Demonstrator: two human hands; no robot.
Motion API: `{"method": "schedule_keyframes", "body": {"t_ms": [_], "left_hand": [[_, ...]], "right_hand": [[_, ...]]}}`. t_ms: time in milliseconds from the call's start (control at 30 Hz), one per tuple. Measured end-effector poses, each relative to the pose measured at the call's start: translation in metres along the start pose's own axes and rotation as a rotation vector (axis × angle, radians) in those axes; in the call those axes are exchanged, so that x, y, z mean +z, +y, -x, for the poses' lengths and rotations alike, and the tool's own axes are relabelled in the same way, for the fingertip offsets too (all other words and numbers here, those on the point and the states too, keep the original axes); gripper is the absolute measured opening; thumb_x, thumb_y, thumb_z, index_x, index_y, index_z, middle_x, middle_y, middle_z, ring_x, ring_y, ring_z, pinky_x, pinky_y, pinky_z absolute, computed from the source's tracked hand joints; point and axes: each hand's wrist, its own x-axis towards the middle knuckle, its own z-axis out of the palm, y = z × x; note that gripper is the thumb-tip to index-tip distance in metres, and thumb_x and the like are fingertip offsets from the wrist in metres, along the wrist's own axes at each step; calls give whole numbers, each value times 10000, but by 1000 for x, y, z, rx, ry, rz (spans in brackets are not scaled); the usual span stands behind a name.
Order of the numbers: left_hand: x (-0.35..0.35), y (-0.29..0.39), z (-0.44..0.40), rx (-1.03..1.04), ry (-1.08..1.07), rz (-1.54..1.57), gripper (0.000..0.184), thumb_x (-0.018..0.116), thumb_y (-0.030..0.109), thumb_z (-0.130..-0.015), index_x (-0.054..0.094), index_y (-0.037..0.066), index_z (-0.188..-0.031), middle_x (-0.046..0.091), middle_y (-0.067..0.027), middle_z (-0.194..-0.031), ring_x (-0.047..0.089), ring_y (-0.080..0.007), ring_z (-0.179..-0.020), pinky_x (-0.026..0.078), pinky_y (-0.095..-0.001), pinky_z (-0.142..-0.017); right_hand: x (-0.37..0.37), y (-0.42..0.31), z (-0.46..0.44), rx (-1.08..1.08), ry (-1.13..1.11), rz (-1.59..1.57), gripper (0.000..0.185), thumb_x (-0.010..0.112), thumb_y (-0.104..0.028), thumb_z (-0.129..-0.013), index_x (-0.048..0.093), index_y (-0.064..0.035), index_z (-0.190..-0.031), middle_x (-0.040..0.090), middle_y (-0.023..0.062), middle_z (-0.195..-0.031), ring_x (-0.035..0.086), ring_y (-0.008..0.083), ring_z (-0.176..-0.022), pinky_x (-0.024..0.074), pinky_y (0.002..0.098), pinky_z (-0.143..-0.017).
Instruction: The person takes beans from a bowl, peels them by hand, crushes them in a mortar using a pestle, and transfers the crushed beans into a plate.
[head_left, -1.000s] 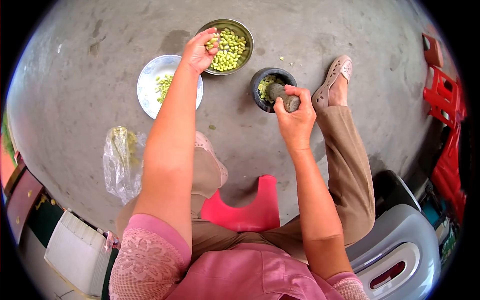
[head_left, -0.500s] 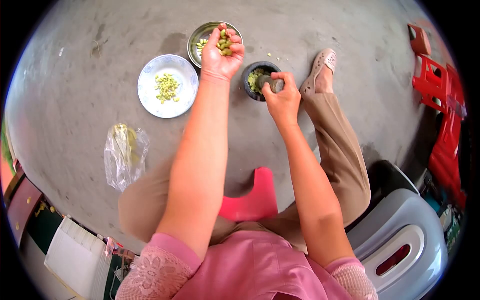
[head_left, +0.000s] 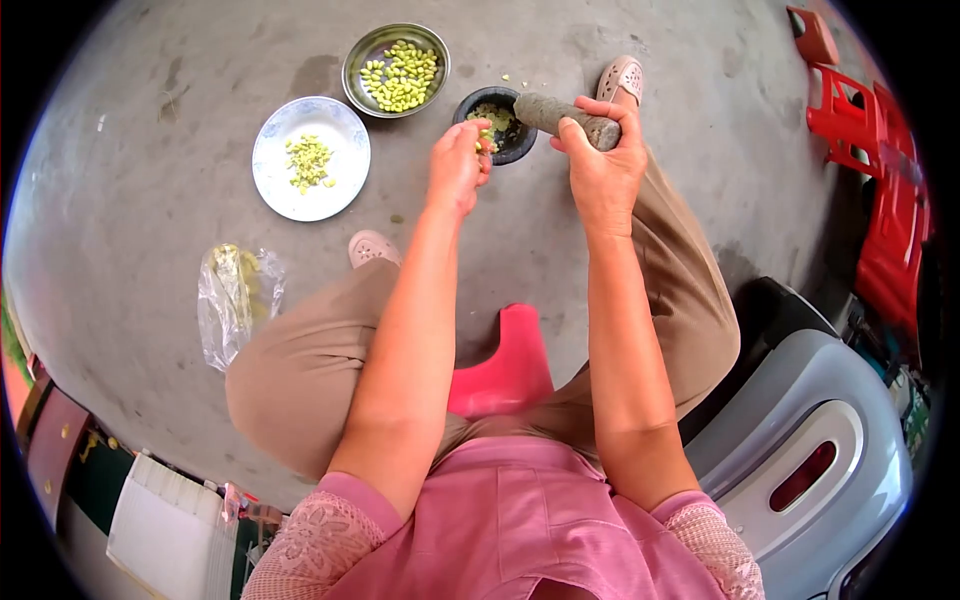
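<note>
My left hand [head_left: 460, 165] is closed around some green beans at the near-left rim of the dark stone mortar [head_left: 518, 148]. Crushed green bits lie inside the mortar. In my right hand [head_left: 605, 165] is the grey stone pestle [head_left: 565, 117], tilted, its far end over the mortar's right rim. A metal bowl [head_left: 354, 88] holding whole green beans stands behind and to the left. Left of my left hand is a white plate [head_left: 275, 180] with a small heap of green pieces [head_left: 308, 162].
A clear plastic bag [head_left: 228, 310] lies on the concrete floor at left. Between my legs is a pink stool [head_left: 505, 370]. Red plastic stools [head_left: 850, 125] stand at far right, a grey plastic seat [head_left: 810, 440] at lower right. Green crumbs lie behind the mortar.
My left hand has come from the metal bowl to the mortar with beans in it. My right hand has lifted the pestle out of the mortar's middle and tilted it.
</note>
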Motion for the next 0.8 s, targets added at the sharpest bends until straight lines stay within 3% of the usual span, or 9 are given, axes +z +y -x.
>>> {"method": "schedule_keyframes", "body": {"t_ms": [67, 233, 333, 433, 567, 600, 700, 767, 800], "left_hand": [[6, -3, -3, 29, 27, -265, 253, 446, 252, -869, 539, 43, -977, 481, -23, -676, 378, -59, -455, 252, -181, -366], [5, 6, -8, -63, 80, -326, 255, 477, 239, -857, 541, 45, -1011, 465, -16, -648, 352, -54, -441, 235, -177, -362], [-2, 17, -13, -32, 115, -11, 239, 496, 219, -846, 523, 46, -1009, 460, -19, -661, 368, -64, -465, 238, -186, -364], [-21, 25, -24, 29, 0, 465, 211, 457, 232, -864, 516, 57, -968, 480, -52, -689, 469, -140, -549, 349, -229, -403], [-24, 28, -24, 40, 67, 622, 198, 455, 225, -864, 508, 49, -938, 498, -72, -699, 515, -193, -630, 459, -265, -502], [-25, 26, -24, 40, 69, 622, 198, 455, 225, -864, 508, 49, -938, 498, -72, -699, 515, -193, -630, 459, -265, -502], [-23, 26, -25, 25, 38, 640, 168, 457, 177, -852, 504, 36, -930, 514, -94, -732, 522, -217, -639, 476, -293, -521], [-22, 25, -26, 43, 16, 664, 170, 451, 165, -850, 496, 33, -947, 517, -99, -751, 522, -219, -648, 477, -295, -536], [-22, 25, -27, 71, -3, 686, 174, 446, 153, -848, 488, 30, -964, 519, -104, -770, 522, -222, -656, 478, -297, -552]], "right_hand": [[1, -4, 0, 21, -6, -31, 220, 635, -53, -667, 539, -43, -865, 538, 11, -761, 492, 77, -655, 422, 216, -594], [4, -8, 2, -19, -21, 3, 222, 637, -41, -670, 536, -43, -867, 555, 20, -817, 502, 88, -707, 429, 224, -646], [6, -25, 4, -45, -21, 2, 214, 636, -38, -672, 534, -38, -860, 572, 36, -870, 523, 103, -751, 438, 237, -683], [15, -17, 2, -134, -42, 5, 213, 636, -41, -672, 531, -37, -857, 587, 51, -900, 541, 112, -780, 446, 249, -703], [37, 38, 1, -150, -95, 296, 251, 654, -91, -646, 538, -75, -868, 607, 81, -799, 580, 180, -685, 463, 287, -656], [48, 46, 2, -279, -54, 351, 246, 658, -117, -640, 544, -78, -854, 601, 92, -767, 576, 216, -647, 462, 307, -632], [42, 49, -3, -162, -112, 387, 252, 658, -124, -638, 543, -73, -857, 592, 114, -735, 572, 218, -626, 462, 314, -610], [34, 38, -8, 107, -169, 359, 243, 651, -114, -643, 546, -69, -857, 586, 90, -696, 557, 166, -594, 458, 285, -570], [30, 30, -11, 102, -171, 361, 243, 651, -114, -643, 546, -69, -857, 586, 90, -696, 557, 166, -594, 458, 285, -570]]}}
